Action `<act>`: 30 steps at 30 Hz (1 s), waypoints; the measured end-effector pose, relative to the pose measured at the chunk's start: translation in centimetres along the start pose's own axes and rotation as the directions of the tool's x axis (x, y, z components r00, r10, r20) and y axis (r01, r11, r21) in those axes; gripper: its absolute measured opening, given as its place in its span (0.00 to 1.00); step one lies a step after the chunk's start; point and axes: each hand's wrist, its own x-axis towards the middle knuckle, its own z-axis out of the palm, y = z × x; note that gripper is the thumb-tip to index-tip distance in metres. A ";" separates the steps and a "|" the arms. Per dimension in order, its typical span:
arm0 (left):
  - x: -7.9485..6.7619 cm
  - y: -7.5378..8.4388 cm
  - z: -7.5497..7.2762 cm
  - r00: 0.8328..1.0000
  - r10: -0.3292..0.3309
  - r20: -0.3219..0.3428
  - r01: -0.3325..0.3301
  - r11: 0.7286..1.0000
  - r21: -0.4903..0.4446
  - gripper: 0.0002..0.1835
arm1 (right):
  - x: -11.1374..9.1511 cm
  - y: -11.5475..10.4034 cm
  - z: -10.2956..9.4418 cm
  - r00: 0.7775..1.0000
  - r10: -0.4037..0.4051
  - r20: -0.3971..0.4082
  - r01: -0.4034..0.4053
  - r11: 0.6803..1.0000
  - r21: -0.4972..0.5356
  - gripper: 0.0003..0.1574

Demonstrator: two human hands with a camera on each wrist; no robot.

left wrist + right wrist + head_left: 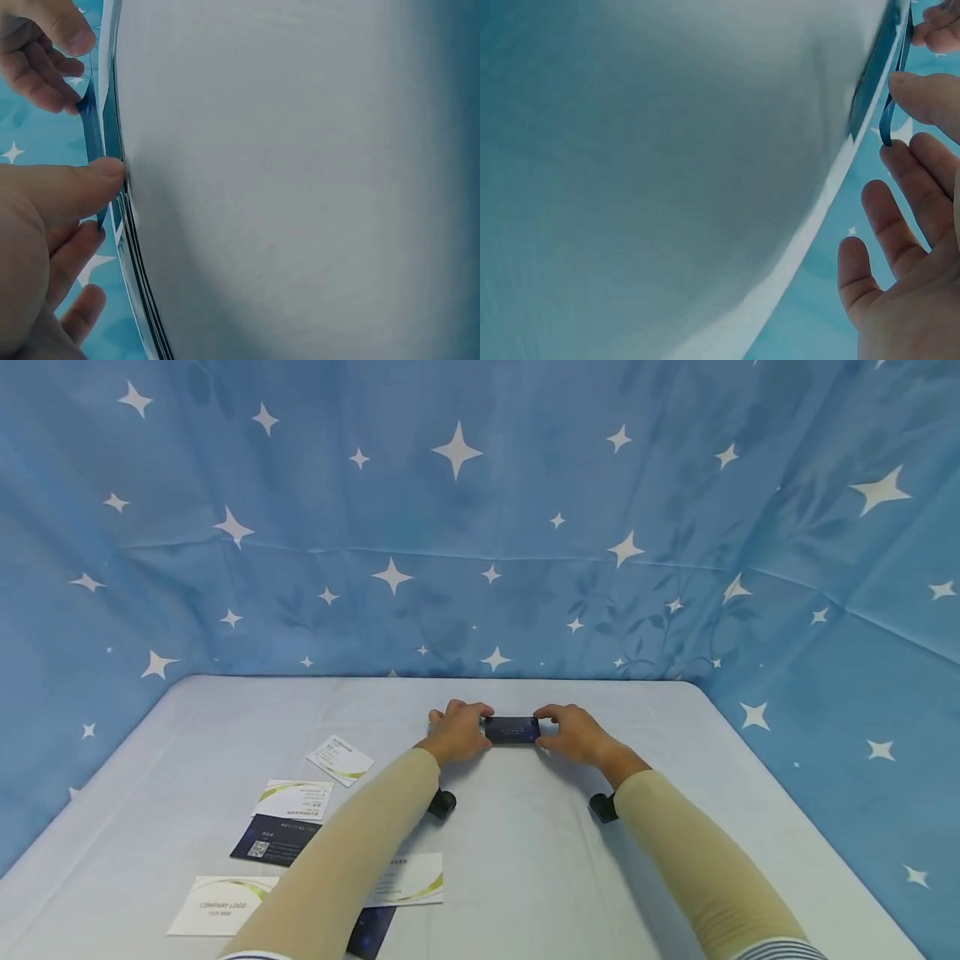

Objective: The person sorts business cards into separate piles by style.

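Observation:
A dark business card (512, 730) with small faint print is held lengthwise between both hands near the table's far side. My left hand (459, 732) pinches its left end between thumb and fingertips, and my right hand (576, 733) pinches the right end the same way. In the right wrist view the held card (888, 124) bows slightly and stands a little apart from another dark card (871, 82) at the tabletop. Edges of several stacked cards (144, 292) show beside my left hand in the left wrist view; the hand hides most of them in the head view.
On the table's left lie white cards, one alone (340, 760), one (294, 799) touching a dark card with a QR code (273, 841), and a logo card (223, 906). Another white card (412, 878) overlaps a dark card (371, 932) beside the left sleeve. A starry blue curtain (480, 527) hangs behind.

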 end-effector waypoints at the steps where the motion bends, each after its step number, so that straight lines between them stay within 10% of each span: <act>1: 0.0 0.0 0.0 1.000 0.003 0.008 -0.003 1.000 0.011 0.29 | 0.0 0.1 0.1 1.000 0.005 0.004 -0.005 1.000 -0.004 0.33; 30: 0.8 1.0 -0.4 0.994 -0.050 0.096 0.039 0.992 0.120 0.27 | 0.6 0.2 0.6 0.997 0.052 0.064 -0.052 0.999 0.003 0.34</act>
